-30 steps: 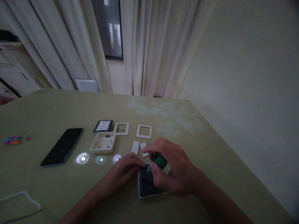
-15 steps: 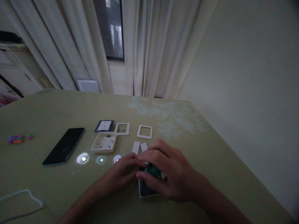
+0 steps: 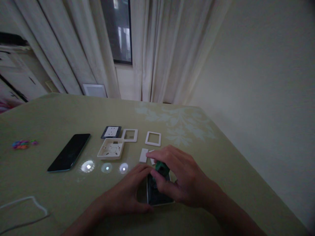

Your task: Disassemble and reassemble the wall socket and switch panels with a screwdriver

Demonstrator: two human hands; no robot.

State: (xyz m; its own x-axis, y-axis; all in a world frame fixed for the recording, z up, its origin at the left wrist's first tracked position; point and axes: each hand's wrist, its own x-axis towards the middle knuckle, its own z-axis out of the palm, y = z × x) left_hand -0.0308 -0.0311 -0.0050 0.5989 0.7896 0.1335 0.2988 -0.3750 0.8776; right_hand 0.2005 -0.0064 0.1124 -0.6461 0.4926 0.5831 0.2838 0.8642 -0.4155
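Observation:
A dark square switch panel with a pale rim [image 3: 159,197] lies on the table in front of me. My left hand [image 3: 130,186] grips its left side, with the thumb at the near corner and the fingers at the far corner. My right hand [image 3: 180,175] is over the panel's far right part, its fingers closed around a green-handled screwdriver [image 3: 162,168]. The screwdriver's tip is hidden by my hands. Just beyond lie two small white rocker plates; the left plate [image 3: 143,155] shows fully, while my right fingers partly cover the other [image 3: 152,160].
Farther back are a white frame [image 3: 147,143], another white frame [image 3: 126,140] with small screws inside, a socket panel [image 3: 111,131] and a white back box [image 3: 100,154]. To the left lie a phone [image 3: 70,152], small colourful pieces [image 3: 22,145] and a white cable [image 3: 36,205].
My left hand has spread along the panel's left side, its thumb moving nearer to me. My right hand has shifted slightly away with the screwdriver, showing more of the panel. The view has shifted slightly.

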